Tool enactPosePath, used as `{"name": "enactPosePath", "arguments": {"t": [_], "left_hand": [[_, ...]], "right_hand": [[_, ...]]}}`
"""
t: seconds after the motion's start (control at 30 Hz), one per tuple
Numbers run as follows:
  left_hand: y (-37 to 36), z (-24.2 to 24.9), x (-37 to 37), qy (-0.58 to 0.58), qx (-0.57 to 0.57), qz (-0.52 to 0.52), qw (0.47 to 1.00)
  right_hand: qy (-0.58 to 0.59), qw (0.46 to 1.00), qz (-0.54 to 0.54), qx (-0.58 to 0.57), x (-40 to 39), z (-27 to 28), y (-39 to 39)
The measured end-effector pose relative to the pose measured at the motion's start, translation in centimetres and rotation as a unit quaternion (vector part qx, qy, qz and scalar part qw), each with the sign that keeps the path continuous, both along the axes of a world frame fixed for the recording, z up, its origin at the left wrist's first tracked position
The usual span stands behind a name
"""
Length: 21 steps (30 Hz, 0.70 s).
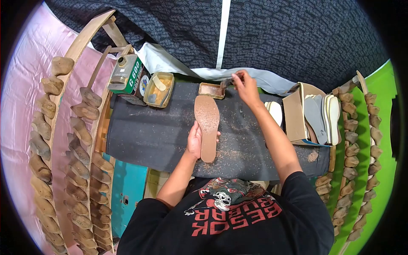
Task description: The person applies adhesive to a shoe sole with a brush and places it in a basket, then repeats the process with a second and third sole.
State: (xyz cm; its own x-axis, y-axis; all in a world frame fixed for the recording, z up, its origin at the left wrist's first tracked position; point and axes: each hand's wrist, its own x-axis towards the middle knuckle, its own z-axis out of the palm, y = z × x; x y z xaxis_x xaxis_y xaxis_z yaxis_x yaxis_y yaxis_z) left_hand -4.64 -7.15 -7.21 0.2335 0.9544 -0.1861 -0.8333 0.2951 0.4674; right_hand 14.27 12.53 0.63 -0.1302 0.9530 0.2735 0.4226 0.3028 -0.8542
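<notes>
My left hand (195,142) is closed around the waist of a brown shoe sole (207,123), with the thumb on one side and fingertips showing at the other. The upper half of the sole looks wet and speckled; its heel end points toward me. My right hand (246,88) pinches a small brush (228,82), whose bristle end is at the right rim of a shallow rectangular tub (211,90). Brownish liquid lies in the tub. The brush's exact shape is partly hidden by the fingers.
A green-and-black metal can (126,79) and a yellowish plastic tub (159,90) stand back left. On the right, a cardboard box (295,119) holds several soles, beside white soles (274,112). Racks of wooden shoe lasts (78,148) flank the dark table (140,136), which bears scattered shavings.
</notes>
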Motion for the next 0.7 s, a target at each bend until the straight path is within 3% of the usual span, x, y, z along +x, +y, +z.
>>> {"name": "enactPosePath", "arguments": {"t": [0.03,0.1,0.23,0.37,0.43,0.53,0.6,0.7], "left_hand": [[0.3,0.3,0.1,0.000,0.001,-0.002,1.000],[0.9,0.9,0.3,0.040,-0.007,0.000,0.999],[2.6,1.5,0.5,0.030,0.019,-0.034,0.999],[4.7,1.7,0.8,0.014,0.104,-0.093,0.990],[5.0,4.0,2.5,0.029,0.051,-0.027,0.998],[5.2,6.1,4.0,-0.010,0.022,-0.014,1.000],[5.5,5.9,4.3,-0.015,0.015,-0.021,1.000],[6.0,4.5,4.3,0.002,0.091,-0.068,0.994]], "right_hand": [[0.000,1.000,-0.002,0.001,0.4,0.8,-0.5],[0.157,0.987,-0.010,-0.034,1.3,2.2,-1.8],[0.237,0.971,0.027,0.034,2.7,4.8,-6.4],[0.234,0.972,0.021,0.011,2.9,7.3,-12.8],[0.221,0.974,0.037,-0.010,2.9,7.8,-14.9],[0.148,0.988,0.045,0.017,3.6,7.8,-15.9],[0.085,0.991,0.025,0.096,4.1,7.7,-15.6],[0.035,0.990,-0.018,0.137,5.1,8.5,-15.7]]}}
